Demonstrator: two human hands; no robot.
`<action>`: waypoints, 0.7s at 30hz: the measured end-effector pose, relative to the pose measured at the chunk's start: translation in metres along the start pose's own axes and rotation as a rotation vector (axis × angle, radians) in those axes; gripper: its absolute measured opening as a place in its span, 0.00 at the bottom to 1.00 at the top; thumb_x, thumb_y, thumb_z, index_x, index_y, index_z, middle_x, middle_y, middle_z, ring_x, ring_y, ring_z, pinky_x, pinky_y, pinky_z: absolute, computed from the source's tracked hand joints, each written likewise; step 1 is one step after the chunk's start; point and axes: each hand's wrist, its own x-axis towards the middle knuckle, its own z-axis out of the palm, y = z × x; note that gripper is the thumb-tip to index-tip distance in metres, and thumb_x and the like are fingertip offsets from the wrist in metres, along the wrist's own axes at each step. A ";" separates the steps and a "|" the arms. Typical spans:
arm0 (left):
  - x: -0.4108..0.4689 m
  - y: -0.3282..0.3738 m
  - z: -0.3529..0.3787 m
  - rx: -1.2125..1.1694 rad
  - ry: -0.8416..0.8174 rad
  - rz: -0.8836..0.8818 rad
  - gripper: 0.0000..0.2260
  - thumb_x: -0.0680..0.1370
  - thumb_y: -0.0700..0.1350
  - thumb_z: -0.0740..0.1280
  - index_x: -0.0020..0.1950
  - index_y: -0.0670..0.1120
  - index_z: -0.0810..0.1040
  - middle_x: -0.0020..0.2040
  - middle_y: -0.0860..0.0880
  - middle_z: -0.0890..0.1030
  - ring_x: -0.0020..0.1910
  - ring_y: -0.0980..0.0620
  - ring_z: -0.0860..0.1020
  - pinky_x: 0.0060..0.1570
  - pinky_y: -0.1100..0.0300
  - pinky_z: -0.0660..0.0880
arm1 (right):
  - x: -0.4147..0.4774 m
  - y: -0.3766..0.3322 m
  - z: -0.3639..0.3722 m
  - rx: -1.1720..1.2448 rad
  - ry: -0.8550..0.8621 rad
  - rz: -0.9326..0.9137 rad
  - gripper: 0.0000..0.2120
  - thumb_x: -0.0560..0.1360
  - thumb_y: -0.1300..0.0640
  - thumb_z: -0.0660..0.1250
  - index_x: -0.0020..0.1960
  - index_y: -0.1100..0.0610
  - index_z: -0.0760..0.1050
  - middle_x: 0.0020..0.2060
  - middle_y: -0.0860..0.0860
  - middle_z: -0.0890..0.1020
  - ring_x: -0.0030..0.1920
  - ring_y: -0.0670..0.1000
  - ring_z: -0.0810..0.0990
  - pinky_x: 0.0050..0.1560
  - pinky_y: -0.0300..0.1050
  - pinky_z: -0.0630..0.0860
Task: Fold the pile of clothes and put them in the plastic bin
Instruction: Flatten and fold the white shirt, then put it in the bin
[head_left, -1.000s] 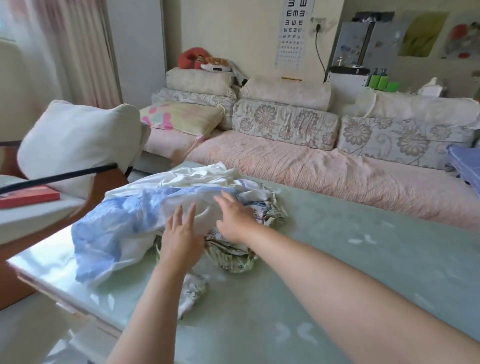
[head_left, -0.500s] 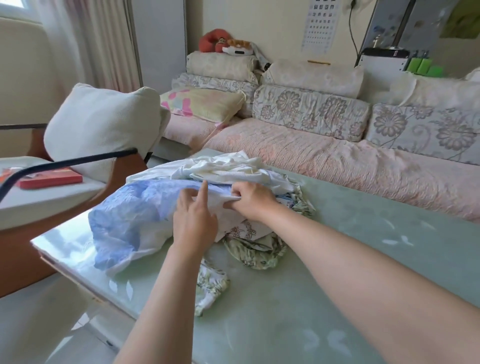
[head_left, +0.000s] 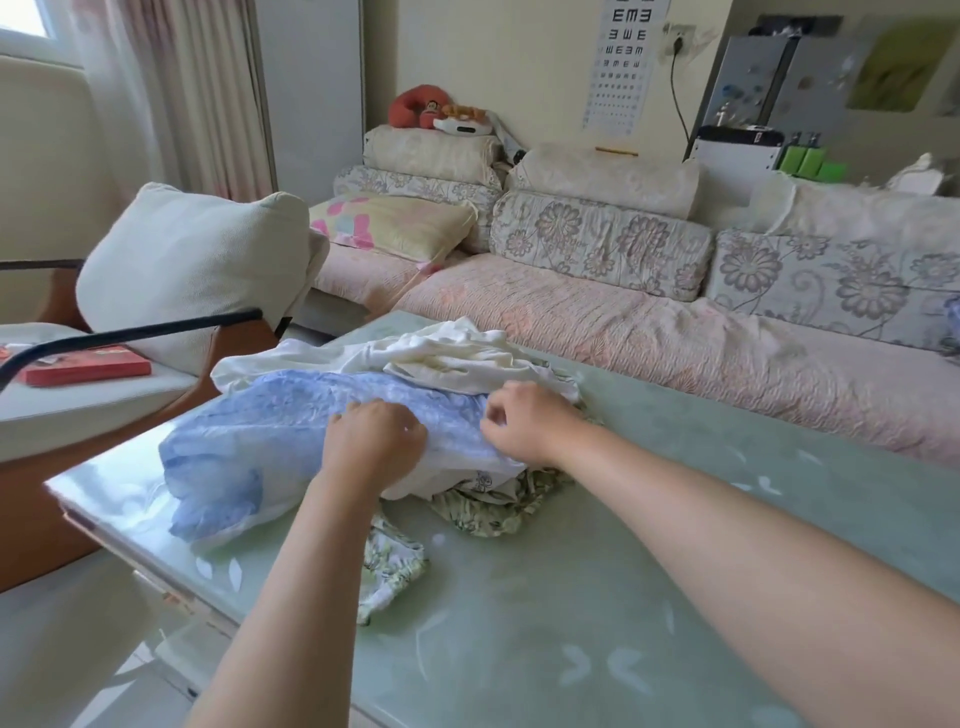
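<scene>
Glass-topped green table (head_left: 675, 519) in a sitting room, with the pile of clothes (head_left: 415, 415) heaped at centre-left of the frame.

At the left of the pile the blue garment (head_left: 260, 436) lay draped over the heap. Our left hand (head_left: 371, 447) curled its fingers into the cloth, and just to the right our right hand (head_left: 530, 423) pinched a fold of the same garment, below the cream garment (head_left: 447, 353). We judged that lifting from there could drag the floral piece (head_left: 389, 566), tucked beneath and trailing toward the near table edge, onto the floor, since the layers lay tangled. Around the pile were a red book (head_left: 85, 366) and a white cushion (head_left: 192, 260) at the left, with the sofa (head_left: 649, 338) across the upper right. No plastic bin showed anywhere, so we could not tell where folded pieces would go.
</scene>
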 end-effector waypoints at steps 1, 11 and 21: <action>0.003 -0.005 0.001 -0.039 0.084 0.020 0.12 0.79 0.48 0.59 0.47 0.51 0.82 0.49 0.45 0.80 0.52 0.42 0.75 0.55 0.51 0.71 | 0.010 -0.004 0.001 0.002 0.067 -0.019 0.08 0.77 0.52 0.61 0.50 0.52 0.77 0.53 0.51 0.77 0.54 0.53 0.76 0.53 0.51 0.76; 0.022 -0.016 0.030 -0.243 0.016 0.036 0.23 0.80 0.45 0.62 0.75 0.52 0.63 0.68 0.46 0.69 0.66 0.45 0.69 0.63 0.51 0.70 | 0.102 -0.025 0.030 -0.180 -0.067 0.185 0.53 0.75 0.68 0.64 0.77 0.42 0.26 0.78 0.60 0.55 0.63 0.62 0.76 0.50 0.52 0.76; 0.024 0.006 0.034 -0.188 0.137 0.076 0.35 0.78 0.44 0.64 0.80 0.53 0.49 0.75 0.42 0.56 0.69 0.41 0.63 0.63 0.50 0.68 | 0.071 -0.001 -0.001 -0.279 0.500 -0.043 0.14 0.77 0.65 0.60 0.59 0.54 0.74 0.51 0.56 0.74 0.41 0.60 0.79 0.35 0.46 0.65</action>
